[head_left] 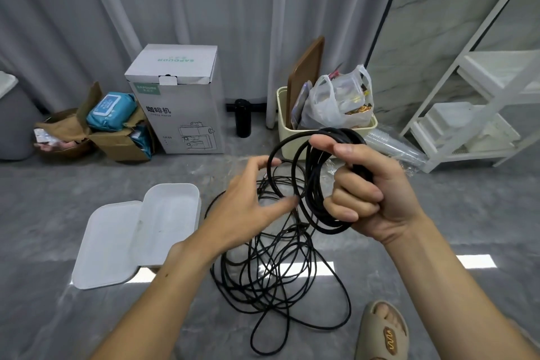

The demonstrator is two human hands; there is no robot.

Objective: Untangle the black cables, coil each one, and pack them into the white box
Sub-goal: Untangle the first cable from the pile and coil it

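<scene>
Right hand (371,193) grip clenched round coiled cable (314,184), left hand (248,204) released, white box (163,231) beside tangle (271,272)

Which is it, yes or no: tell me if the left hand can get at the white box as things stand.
Probably yes. The left hand is open and holds nothing, and the white box lies uncovered just to its left, lid beside it. The right hand holds the coil.

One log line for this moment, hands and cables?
right hand: grips coil | left hand: open, at coil | tangle: floor | box: empty
</scene>
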